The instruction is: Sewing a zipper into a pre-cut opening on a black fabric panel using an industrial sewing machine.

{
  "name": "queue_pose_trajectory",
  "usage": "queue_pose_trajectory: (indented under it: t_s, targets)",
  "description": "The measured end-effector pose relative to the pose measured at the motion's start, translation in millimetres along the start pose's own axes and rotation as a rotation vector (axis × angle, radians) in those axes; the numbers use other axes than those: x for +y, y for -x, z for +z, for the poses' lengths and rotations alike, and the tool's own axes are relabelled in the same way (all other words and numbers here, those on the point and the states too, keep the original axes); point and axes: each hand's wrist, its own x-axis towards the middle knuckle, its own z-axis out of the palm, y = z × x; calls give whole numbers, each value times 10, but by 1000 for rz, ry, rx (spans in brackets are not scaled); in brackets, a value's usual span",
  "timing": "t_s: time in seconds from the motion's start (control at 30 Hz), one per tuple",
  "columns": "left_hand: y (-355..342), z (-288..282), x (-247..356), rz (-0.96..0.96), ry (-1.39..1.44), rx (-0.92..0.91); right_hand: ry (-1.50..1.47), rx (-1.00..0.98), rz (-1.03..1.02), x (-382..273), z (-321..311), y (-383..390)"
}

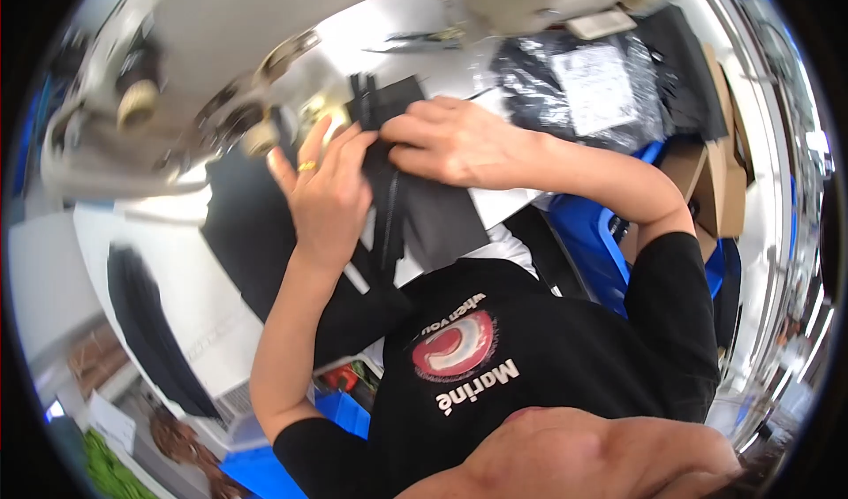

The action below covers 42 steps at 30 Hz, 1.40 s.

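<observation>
Black fabric (252, 225) lies on the white sewing table under my hands, and a darker grey panel (442, 221) sits to its right. Between the two runs a long black zipper (389, 225), its upper end sticking out past my fingers. My left hand (327, 203), a ring on one finger, rests on the black fabric with fingers stretched and apart, close to the sewing machine's needle area. Fingers curled, my right hand (459, 146) pinches the fabric at the zipper's upper part. Its exact grip on the edge is partly hidden.
A white sewing machine (203, 22) arches over the far left. Scissors or snips (424, 41) lie behind the work. Plastic-wrapped black goods (530, 79) are at the far right, above a blue bin (587, 234) and cardboard box (729, 181). A black strip (150, 322) hangs over the left table.
</observation>
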Motion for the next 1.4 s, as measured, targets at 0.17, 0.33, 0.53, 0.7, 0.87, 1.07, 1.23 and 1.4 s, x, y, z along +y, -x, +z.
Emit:
queue_pose_trajectory:
  t_s: [0.17, 0.33, 0.53, 0.7, 0.87, 1.07, 1.23, 1.4]
  targets:
    - [26, 41, -42, -28, 7, -40, -55, 110, 33, -73, -254, 352]
    - [18, -3, -28, -18, -36, -40, 472, 315, 551, 394, -1224, 1345]
    - [-3, 53, -39, -6, -17, -5, 606, 304, 769, 404, -1299, 1309]
    - [-4, 24, -3, 2, 28, 25, -107, 173, 288, -9, -341, 270]
    - [49, 74, -36, 92, -89, 31, -146, 155, 323, 122, 243, -70]
    - [117, 47, 1, 118, -146, 117, -88, 277, 273, 154, 339, -93]
    - [118, 11, 18, 141, -119, 62, -36, 260, 259, 160, 327, -103]
    - [126, 29, 40, 128, -78, 85, -18, 258, 232, 163, 329, -112]
